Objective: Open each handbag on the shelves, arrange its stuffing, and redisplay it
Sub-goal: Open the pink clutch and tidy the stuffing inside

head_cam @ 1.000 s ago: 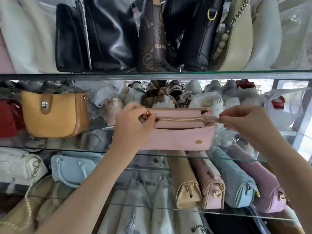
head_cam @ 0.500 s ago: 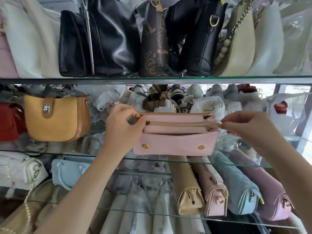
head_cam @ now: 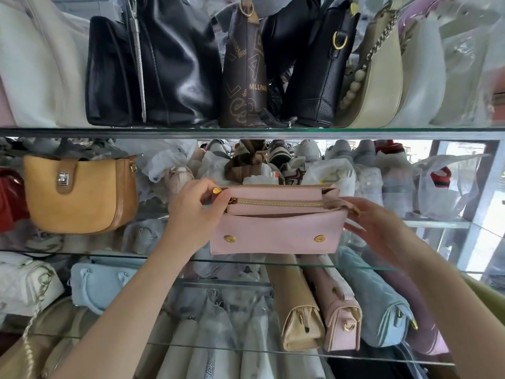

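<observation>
A pale pink handbag (head_cam: 276, 231) with a shut gold zipper along its top and two gold snaps on its front hangs in front of the middle glass shelf (head_cam: 437, 222). My left hand (head_cam: 191, 212) grips its top left corner, thumb and fingers pinching at the zipper pull. My right hand (head_cam: 379, 228) is at the bag's right end. Its thumb lies over the zipper's end and its fingers stretch fairly straight against the side. The inside and any stuffing are hidden.
A mustard bag (head_cam: 79, 192) stands left on the same shelf, a red one (head_cam: 11, 198) beyond it. Black bags (head_cam: 164, 64), a brown patterned bag (head_cam: 246, 77) and a cream chain bag (head_cam: 382, 77) fill the top shelf. Tan (head_cam: 297, 318), pink (head_cam: 341, 315) and blue quilted bags (head_cam: 382, 305) lie below.
The pink bag has tipped so both front snaps show. My left hand slid up to the top left corner. My right hand's pinch on the zipper end has loosened into straighter fingers.
</observation>
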